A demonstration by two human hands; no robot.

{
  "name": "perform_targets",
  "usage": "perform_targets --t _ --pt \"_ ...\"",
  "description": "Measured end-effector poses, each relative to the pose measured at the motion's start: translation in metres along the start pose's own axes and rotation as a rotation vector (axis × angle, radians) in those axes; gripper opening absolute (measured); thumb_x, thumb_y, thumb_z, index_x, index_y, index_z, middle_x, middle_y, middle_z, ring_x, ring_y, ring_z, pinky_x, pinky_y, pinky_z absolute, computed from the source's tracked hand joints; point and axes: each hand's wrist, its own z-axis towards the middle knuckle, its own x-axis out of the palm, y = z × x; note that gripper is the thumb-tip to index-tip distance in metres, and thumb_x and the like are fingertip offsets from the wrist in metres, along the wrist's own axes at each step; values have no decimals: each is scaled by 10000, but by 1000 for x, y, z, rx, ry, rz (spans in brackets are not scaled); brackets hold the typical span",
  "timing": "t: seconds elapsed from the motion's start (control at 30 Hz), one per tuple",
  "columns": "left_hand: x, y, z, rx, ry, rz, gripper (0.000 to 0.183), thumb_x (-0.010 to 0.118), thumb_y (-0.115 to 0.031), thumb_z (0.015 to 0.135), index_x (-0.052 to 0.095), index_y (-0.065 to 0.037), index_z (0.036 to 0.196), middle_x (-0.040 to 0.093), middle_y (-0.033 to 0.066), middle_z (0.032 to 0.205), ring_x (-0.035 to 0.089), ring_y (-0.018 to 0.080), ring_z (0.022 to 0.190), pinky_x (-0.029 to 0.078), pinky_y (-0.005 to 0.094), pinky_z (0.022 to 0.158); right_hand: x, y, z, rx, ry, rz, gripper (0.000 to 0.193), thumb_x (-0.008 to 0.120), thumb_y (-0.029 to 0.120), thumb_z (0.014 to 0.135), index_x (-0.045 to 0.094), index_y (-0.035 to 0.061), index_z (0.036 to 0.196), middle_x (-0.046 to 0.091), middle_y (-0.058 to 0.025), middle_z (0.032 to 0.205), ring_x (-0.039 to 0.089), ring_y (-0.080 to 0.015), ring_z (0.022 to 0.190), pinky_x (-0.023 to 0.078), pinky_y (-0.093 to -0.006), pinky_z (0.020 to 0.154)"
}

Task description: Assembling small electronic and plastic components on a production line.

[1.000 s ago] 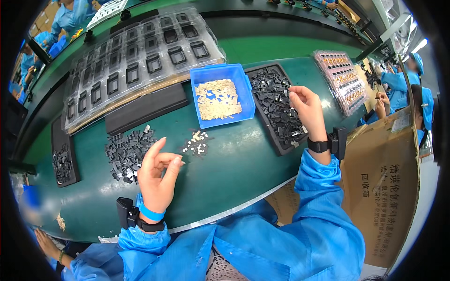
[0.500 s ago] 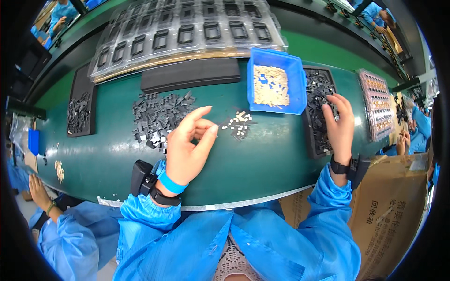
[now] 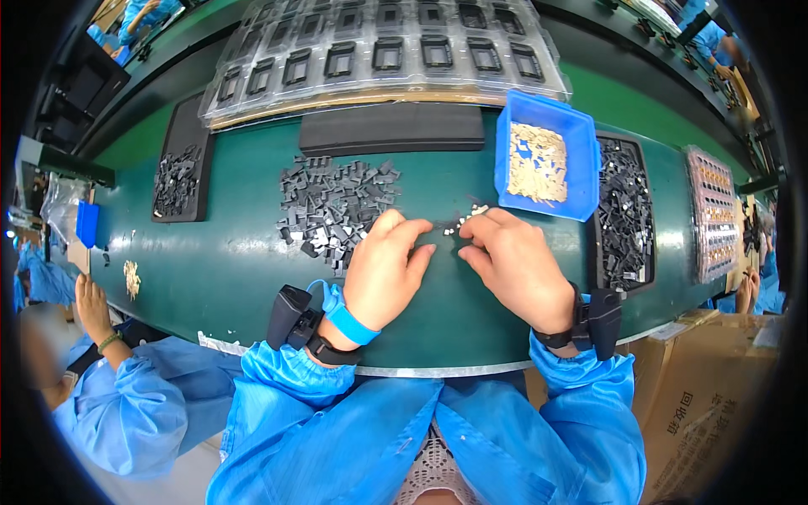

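Note:
My left hand (image 3: 389, 268) is over the table's middle, its thumb and fingers curled in toward a small pinch. Facing it, my right hand (image 3: 520, 268) has its fingers bent and closed near the thumb. Whatever lies in the fingertips is too small to make out. Just beyond the fingers is a little heap of cream and black bits (image 3: 451, 229), partly hidden by my right hand. A loose pile of small dark grey plastic parts (image 3: 332, 202) spreads beside my left hand. Behind my right hand stands a blue bin (image 3: 591, 178) holding many thin cream pieces (image 3: 539, 164).
A black tray of dark parts (image 3: 623, 215) lies right of the bin, a clear tray (image 3: 705, 215) beyond it. Another black tray (image 3: 179, 160) sits far left. At the back are a black block (image 3: 391, 128) and stacked clear trays with black frames (image 3: 387, 80). A co-worker's hand (image 3: 93, 305) rests left.
My right hand has come left from the black tray to meet my left hand, its fingers now bent inward. The whole view has shifted, so things sit further right in it.

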Motion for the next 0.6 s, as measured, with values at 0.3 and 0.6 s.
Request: perform_targets --t 0.3,0.6 --pt "3 -6 2 41 -63 14 212 621 1 739 598 13 949 462 116 706 475 232 570 391 326 520 32 -5 11 -18 -137 -70 181 587 132 794 510 72 947 501 -134 877 582 -344 683 495 -415 557" --pt "5 -11 -4 6 -15 -32 207 619 -17 772 596 -8 977 447 63 674 440 145 514 371 273 471 42 -10 2 -11 -101 -41 116 565 103 802 514 15 857 494 -148 841 574 -366 661 496 -430 552"
